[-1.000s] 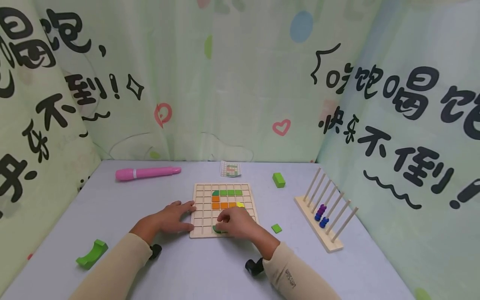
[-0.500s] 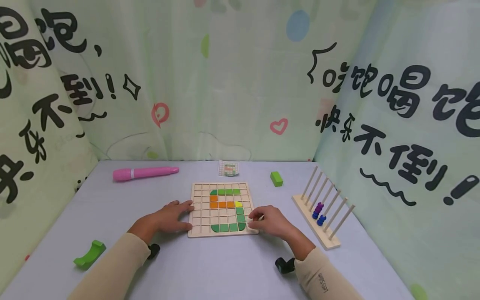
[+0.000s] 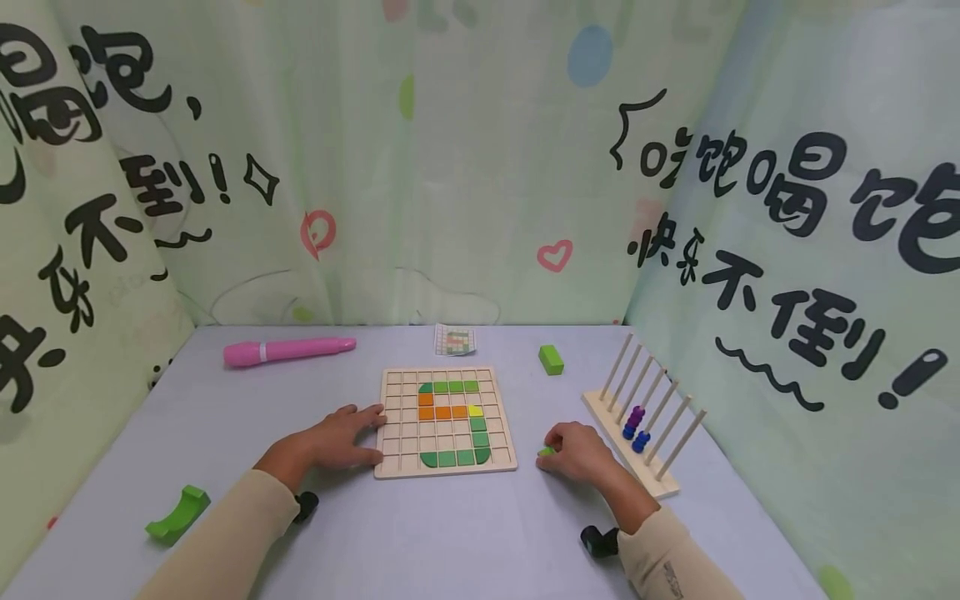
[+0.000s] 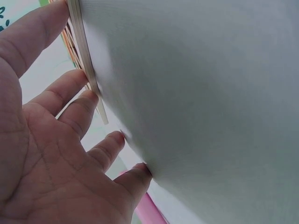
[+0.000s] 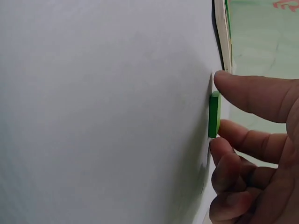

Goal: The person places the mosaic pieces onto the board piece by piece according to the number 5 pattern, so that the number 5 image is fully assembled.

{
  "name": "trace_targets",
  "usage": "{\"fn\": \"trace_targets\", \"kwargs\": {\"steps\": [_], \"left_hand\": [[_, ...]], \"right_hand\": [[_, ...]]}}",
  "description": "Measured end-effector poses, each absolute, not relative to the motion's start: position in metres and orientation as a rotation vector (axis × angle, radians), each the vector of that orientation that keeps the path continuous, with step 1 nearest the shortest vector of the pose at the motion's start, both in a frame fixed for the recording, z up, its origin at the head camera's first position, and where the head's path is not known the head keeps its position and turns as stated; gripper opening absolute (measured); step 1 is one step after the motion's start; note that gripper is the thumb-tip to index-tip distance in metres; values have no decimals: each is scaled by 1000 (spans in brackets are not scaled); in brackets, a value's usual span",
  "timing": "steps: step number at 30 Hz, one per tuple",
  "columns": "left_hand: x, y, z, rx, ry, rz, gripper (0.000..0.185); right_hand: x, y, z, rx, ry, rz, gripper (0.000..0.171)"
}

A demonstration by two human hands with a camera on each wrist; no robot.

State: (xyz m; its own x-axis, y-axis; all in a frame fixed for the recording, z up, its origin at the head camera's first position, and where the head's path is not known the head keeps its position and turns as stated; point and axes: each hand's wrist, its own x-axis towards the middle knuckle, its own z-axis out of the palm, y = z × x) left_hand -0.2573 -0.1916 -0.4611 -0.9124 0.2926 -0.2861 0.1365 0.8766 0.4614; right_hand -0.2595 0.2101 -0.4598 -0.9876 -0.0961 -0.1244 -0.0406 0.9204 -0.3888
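In the head view, my left hand (image 3: 343,439) rests beside a wooden grid board (image 3: 397,400), fingers spread and tips against its left edge. The left wrist view has the fingertips of the left hand (image 4: 60,144) along the board's edge (image 4: 86,56). Right of the board, my right hand (image 3: 581,454) is low at the table with a light green square tile (image 3: 547,451) between thumb and forefinger. Close up, the tile (image 5: 214,114) lies flat, with the thumb and fingertips of the right hand (image 5: 261,140) at its ends and the other fingers curled.
Green, orange and yellow tiles (image 3: 442,412) form a 5-like shape on the board. Behind it lies a pattern card (image 3: 455,340). A green block (image 3: 551,360), a pegged stand with beads (image 3: 615,421), a pink pen-like stick (image 3: 292,351) and a green curved block (image 3: 180,515) surround it.
My right hand has left the board's lower row, moving right to the light green tile on the table. More dark green tiles show on the board. The left hand stays at the board's edge.
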Motion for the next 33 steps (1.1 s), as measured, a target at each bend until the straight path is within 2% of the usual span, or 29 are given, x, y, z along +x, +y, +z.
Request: {"fn": "trace_targets", "kwargs": {"steps": [8, 21, 33], "left_hand": [[-257, -193, -463, 318, 2705, 617, 81], [-260, -195, -466, 319, 2696, 629, 81], [-258, -192, -463, 290, 2693, 633, 83]], "right_hand": [[-258, 211, -459, 31, 2963, -554, 25], [-269, 182, -450, -136, 2970, -789, 15], [-276, 132, -448, -253, 2836, -976, 12]]}}
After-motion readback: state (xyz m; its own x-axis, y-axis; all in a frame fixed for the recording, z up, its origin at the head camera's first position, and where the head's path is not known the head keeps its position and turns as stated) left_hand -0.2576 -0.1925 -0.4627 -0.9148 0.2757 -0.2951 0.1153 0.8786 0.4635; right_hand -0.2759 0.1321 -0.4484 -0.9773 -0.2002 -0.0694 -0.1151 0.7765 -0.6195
